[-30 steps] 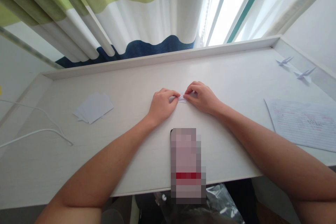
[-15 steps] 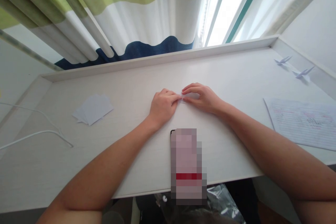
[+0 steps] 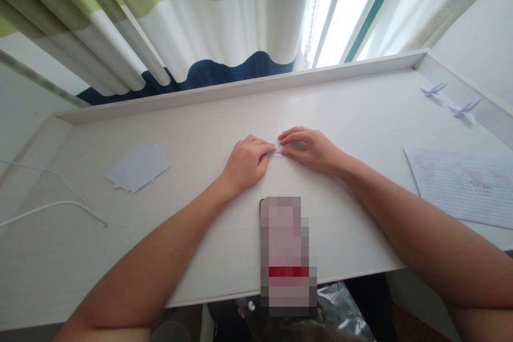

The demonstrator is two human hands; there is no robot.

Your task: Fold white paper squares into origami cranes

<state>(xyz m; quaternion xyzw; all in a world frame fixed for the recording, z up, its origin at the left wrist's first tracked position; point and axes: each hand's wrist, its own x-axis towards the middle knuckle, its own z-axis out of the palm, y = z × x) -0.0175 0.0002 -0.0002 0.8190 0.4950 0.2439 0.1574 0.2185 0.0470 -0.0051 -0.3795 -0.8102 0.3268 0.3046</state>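
A small folded piece of white paper [image 3: 277, 149] lies on the white desk, mostly hidden by my fingers. My left hand [image 3: 249, 159] rests on the desk with its thumb and forefinger closed on the paper's left side. From the right, my right hand [image 3: 308, 148] pinches the same paper between thumb and fingertips. The fingertips of both hands nearly meet over it. How the paper is folded is too small to make out.
Loose white paper squares [image 3: 140, 168] lie left, near a white cable [image 3: 76, 204]. Two folded paper cranes [image 3: 464, 109] stand at the far right, behind lined written sheets [image 3: 465, 184]. A phone-shaped, blurred-out object [image 3: 284, 246] lies at the desk's front edge. A raised rim [image 3: 248, 88] runs along the back.
Both hands stay on the paper with only slight finger movement. A little more of the paper's lower edge shows between them. The camera view has shifted slightly.
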